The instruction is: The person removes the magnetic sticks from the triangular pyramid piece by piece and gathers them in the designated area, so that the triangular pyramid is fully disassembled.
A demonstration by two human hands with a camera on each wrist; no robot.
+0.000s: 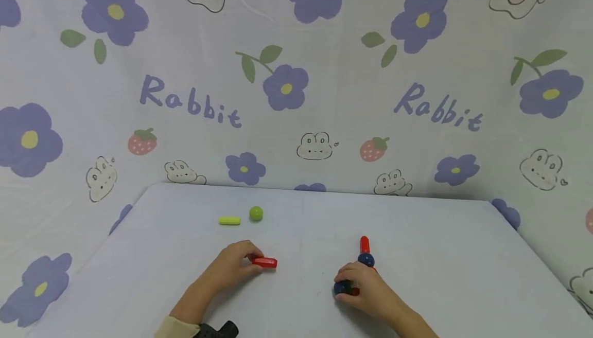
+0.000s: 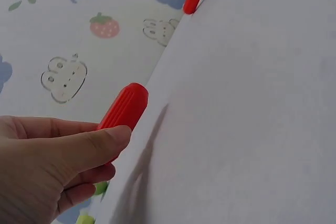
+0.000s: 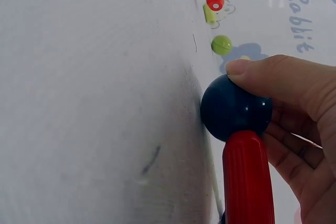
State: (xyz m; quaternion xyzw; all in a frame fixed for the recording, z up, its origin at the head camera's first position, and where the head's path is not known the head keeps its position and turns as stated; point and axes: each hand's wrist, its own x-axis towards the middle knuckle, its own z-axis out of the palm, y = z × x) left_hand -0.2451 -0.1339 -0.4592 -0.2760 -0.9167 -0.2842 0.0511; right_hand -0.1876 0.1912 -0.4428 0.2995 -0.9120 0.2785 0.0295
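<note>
My left hand (image 1: 235, 263) pinches a short red ribbed rod (image 2: 125, 107) between thumb and fingers, its free end pointing right. To the right, my right hand (image 1: 368, 289) grips a dark blue ball (image 3: 233, 107) with thumb and fingers. A red rod (image 3: 248, 177) meets that ball in the right wrist view. Just beyond the hand is a second blue ball (image 1: 366, 260), with another red rod (image 1: 364, 244) extending from it towards the back. The right hand partly hides how these pieces join.
Farther back on the white table (image 1: 417, 235) lie a yellow-green rod (image 1: 229, 220) and a green ball (image 1: 256, 213), apart from each other. A patterned cloth (image 1: 343, 106) hangs behind the table's back edge. A dark band (image 1: 216, 330) is around the left wrist.
</note>
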